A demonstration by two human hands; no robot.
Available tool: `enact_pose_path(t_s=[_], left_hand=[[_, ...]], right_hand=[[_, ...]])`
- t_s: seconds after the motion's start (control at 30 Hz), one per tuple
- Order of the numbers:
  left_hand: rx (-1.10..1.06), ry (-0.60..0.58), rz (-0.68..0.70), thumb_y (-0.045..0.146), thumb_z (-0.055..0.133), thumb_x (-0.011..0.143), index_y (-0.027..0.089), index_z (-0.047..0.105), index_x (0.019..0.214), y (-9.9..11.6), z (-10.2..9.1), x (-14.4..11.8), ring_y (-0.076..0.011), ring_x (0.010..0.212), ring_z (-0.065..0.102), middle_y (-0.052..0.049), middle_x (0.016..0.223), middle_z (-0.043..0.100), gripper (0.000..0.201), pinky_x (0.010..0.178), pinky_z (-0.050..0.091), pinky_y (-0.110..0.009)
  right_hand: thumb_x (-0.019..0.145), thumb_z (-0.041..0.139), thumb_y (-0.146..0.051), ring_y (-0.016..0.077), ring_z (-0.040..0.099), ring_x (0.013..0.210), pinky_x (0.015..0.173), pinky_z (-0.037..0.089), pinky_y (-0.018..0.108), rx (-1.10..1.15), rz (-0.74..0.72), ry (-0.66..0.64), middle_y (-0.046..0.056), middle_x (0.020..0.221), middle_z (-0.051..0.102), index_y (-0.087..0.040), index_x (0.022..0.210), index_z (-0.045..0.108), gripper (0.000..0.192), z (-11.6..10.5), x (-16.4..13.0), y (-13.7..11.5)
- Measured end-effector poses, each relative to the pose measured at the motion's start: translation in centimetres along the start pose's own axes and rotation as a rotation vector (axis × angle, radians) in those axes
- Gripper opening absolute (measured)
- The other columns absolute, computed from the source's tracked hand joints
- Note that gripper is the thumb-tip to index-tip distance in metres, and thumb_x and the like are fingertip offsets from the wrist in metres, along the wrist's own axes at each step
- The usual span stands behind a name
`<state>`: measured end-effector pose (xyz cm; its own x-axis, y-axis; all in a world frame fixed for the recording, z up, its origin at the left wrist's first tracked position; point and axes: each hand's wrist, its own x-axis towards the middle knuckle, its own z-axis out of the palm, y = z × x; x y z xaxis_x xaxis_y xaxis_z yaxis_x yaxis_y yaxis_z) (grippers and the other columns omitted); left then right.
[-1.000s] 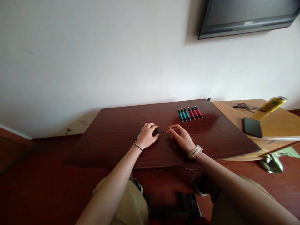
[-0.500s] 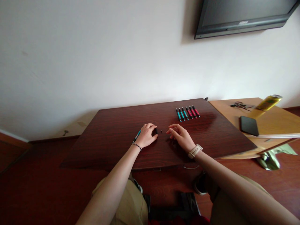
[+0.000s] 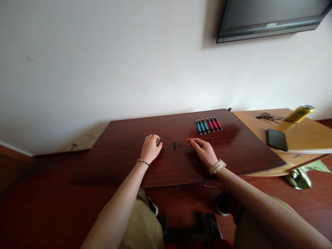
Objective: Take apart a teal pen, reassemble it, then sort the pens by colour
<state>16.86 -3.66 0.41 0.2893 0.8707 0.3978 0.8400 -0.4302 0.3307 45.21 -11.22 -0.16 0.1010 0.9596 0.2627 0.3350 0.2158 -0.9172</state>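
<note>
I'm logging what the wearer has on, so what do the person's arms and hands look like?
Both forearms are bare, no sleeves showing. The left hand has a thin beaded bracelet at the wrist. The right hand has a pale watch with a light strap.

Wall-mounted television (image 3: 272, 17) above. Side table (image 3: 306, 133) at right carries black phone (image 3: 278, 139), yellow can (image 3: 299, 113), tangled cable (image 3: 267, 117).
</note>
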Motion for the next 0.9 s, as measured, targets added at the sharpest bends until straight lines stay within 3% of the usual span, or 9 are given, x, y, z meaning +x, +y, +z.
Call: enact_pose_path(t_s=[0.13,0.2,0.4,0.6,0.7,0.9], left_hand=[[0.074,-0.061,-0.103,0.036,0.069,0.091,0.02,0.06,0.093,-1.8,-0.5,-0.9,-0.0257,0.092,0.06,-0.008,0.097,0.066,0.018,0.087,0.051,-0.04],[0.098,-0.096,-0.111,0.036,0.068,0.092,0.021,0.06,0.088,-2.3,-0.5,-1.3,-0.0252,0.089,0.06,-0.008,0.095,0.066,0.017,0.085,0.051,-0.039],[0.111,-0.077,-0.077,0.025,0.06,0.094,0.021,0.059,0.086,-2.5,-0.7,-1.7,-0.0263,0.092,0.062,-0.009,0.094,0.067,0.009,0.088,0.051,-0.04],[-0.021,-0.044,-0.137,0.028,0.058,0.098,0.022,0.059,0.095,-1.9,-1.2,-1.5,-0.0246,0.087,0.068,-0.007,0.096,0.07,0.006,0.083,0.052,-0.037],[-0.139,-0.026,-0.158,0.031,0.058,0.099,0.023,0.06,0.099,-1.7,-1.3,-1.3,-0.0231,0.087,0.07,-0.005,0.097,0.072,0.008,0.082,0.052,-0.035],[-0.482,-0.063,-0.018,0.034,0.056,0.101,0.023,0.059,0.103,0.2,-1.9,-1.0,-0.0186,0.095,0.069,-0.003,0.102,0.071,0.012,0.088,0.054,-0.031]], right_hand=[[0.097,0.06,-0.052,0.0243,0.07,0.085,0.084,0.052,0.038,0.094,0.038,0.036,0.005,0.087,0.076,-0.018,0.14,0.059,0.055,0.3,0.0,0.1],[0.096,0.061,-0.051,0.0224,0.067,0.08,0.079,0.053,0.037,0.147,0.052,0.033,0.006,0.089,0.077,-0.017,0.145,0.051,0.06,0.4,0.0,0.2],[0.092,0.065,-0.051,0.0196,0.061,0.075,0.072,0.052,0.034,0.12,0.025,0.033,0.006,0.098,0.072,-0.022,0.131,0.061,0.048,0.5,0.2,0.5],[0.092,0.066,-0.05,0.02,0.062,0.078,0.073,0.053,0.034,0.125,0.019,0.01,0.006,0.097,0.07,-0.022,0.126,0.065,0.044,0.8,0.2,0.0],[0.092,0.066,-0.049,0.0199,0.062,0.078,0.074,0.053,0.034,0.121,0.02,0.007,0.006,0.097,0.07,-0.022,0.124,0.066,0.042,0.9,0.2,-0.1],[0.091,0.068,-0.048,0.0193,0.063,0.079,0.072,0.054,0.033,0.175,0.029,-0.057,0.005,0.099,0.07,-0.024,0.124,0.067,0.041,0.9,0.3,-0.2]])
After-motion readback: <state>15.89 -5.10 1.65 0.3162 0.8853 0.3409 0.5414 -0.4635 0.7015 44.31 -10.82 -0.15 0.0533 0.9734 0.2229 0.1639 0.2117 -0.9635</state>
